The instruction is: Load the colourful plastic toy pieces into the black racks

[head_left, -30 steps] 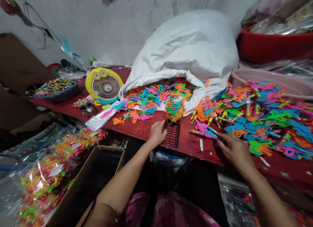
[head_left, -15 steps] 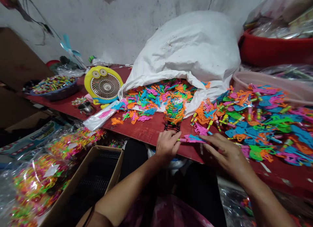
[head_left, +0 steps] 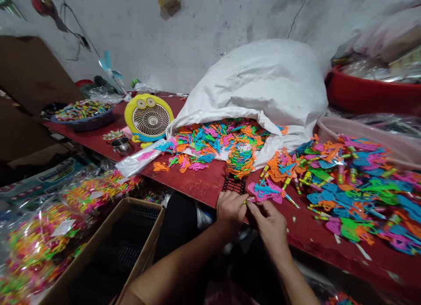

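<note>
My left hand [head_left: 230, 207] and my right hand [head_left: 269, 224] meet at the near edge of the red table [head_left: 197, 182]. Together they pinch the thin handle of a small pink and blue plastic toy [head_left: 263, 192] that lies flat just beyond the fingers. Under my left hand lies a black grid piece [head_left: 234, 185], mostly covered. A pile of colourful plastic toys [head_left: 348, 182] spreads to the right. More of these coloured pieces [head_left: 217, 140] spill from a big white sack [head_left: 259, 86] behind.
A yellow desk fan [head_left: 149, 119] and a small metal cup [head_left: 121, 146] stand at the left. A blue basket of coloured bits [head_left: 82, 114] sits far left. A cardboard box [head_left: 108, 252] and bagged toys [head_left: 39, 235] lie below; red tub [head_left: 371, 92] at right.
My right hand carried the pink and blue toy leftward from the pile to my left hand. My left hand slid back off the black grid toward the table edge and took hold of the toy's handle.
</note>
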Motion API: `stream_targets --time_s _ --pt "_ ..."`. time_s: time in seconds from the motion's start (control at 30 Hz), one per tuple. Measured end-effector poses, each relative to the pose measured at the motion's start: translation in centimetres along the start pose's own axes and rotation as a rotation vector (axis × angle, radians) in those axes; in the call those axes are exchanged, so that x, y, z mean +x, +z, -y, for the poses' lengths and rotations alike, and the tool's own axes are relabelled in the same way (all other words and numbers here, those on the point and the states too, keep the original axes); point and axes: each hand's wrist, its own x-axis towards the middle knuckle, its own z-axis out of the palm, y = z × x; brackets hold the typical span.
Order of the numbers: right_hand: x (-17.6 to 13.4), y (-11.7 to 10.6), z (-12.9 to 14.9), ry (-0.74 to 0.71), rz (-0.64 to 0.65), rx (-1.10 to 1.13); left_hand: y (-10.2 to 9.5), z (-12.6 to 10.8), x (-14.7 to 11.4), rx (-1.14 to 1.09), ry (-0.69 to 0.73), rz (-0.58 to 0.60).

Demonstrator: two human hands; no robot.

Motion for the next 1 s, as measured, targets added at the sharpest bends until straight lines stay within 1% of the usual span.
stream_targets --time_s 0.03,0.1,0.17,0.23,0.3,0.43,0.5,0.53,0.6,0.67,0.73,0.8,0.9,1.0 --pt "0.4 -0.5 -0.1 -0.019 0.009 -0.003 -0.3 0.2 0.0 0.002 -0.005 0.017" --pt "1.3 -2.0 -0.1 -0.102 0.070 -0.014 -1.0 0.9 0.1 0.005 -0.044 0.020" --pt "2.4 -3.3 -0.1 -0.193 0.147 -0.079 -1.7 1.7 0.3 0.013 -0.130 -0.008" --pt "3.5 -4.2 -0.3 -0.215 0.183 -0.193 -2.1 2.7 0.7 0.028 -0.227 -0.015" --pt "4.4 -4.4 -0.7 -0.219 0.230 -0.287 -2.2 3.5 1.2 0.043 -0.269 0.031" --pt "5.3 -4.0 -1.6 -0.277 0.395 -0.335 -1.8 4.7 2.1 0.067 -0.213 0.192" --pt "5.3 -3.8 -1.6 -0.314 0.444 -0.431 -1.7 5.0 2.4 0.069 -0.199 0.246" --pt "5.2 -3.7 -1.5 -0.354 0.469 -0.527 -1.7 5.1 2.4 0.068 -0.198 0.261" --pt "4.8 -3.5 -1.2 -0.472 0.495 -0.791 -1.6 5.2 2.4 0.069 -0.199 0.271" --pt "4.4 -3.4 -0.8 -0.598 0.497 -1.049 -1.6 5.2 2.3 0.076 -0.203 0.271" --pt "4.0 -3.3 -0.5 -0.695 0.502 -1.198 -1.7 5.1 2.2 0.085 -0.204 0.277" --pt "3.6 -3.4 -0.2 -0.748 0.526 -1.245 -1.7 5.0 2.1 0.099 -0.200 0.293" --pt "3.2 -3.8 0.1 -0.802 0.571 -1.236 -1.9 5.0 2.2 0.128 -0.192 0.322" --pt "2.7 -4.1 -0.1 -0.904 0.573 -1.228 -2.0 5.0 2.3 0.140 -0.195 0.351"
